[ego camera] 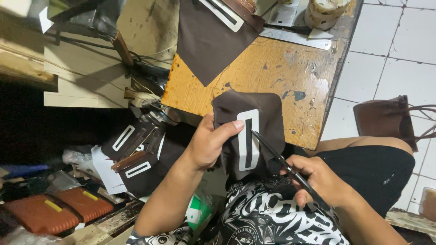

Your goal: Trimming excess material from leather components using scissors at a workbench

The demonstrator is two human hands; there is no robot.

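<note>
**Now cutting the slot in the brown panel**

Leftmost, stacked brown fabric pieces with white slot frames, lying off the scarred wooden surface. Next, left hand closed on dark brown fabric panel with white rectangular frame, thumb pressed beside frame, held above lap. Then black-bladed scissors gripped in clenched right hand, tips at frame's slot. Likely next: steady snips along slot, staying inside frame.

My arms bare to the elbow, no sleeves showing. Black shirt with white swirling print at six o'clock; black shorts at four o'clock.
</note>
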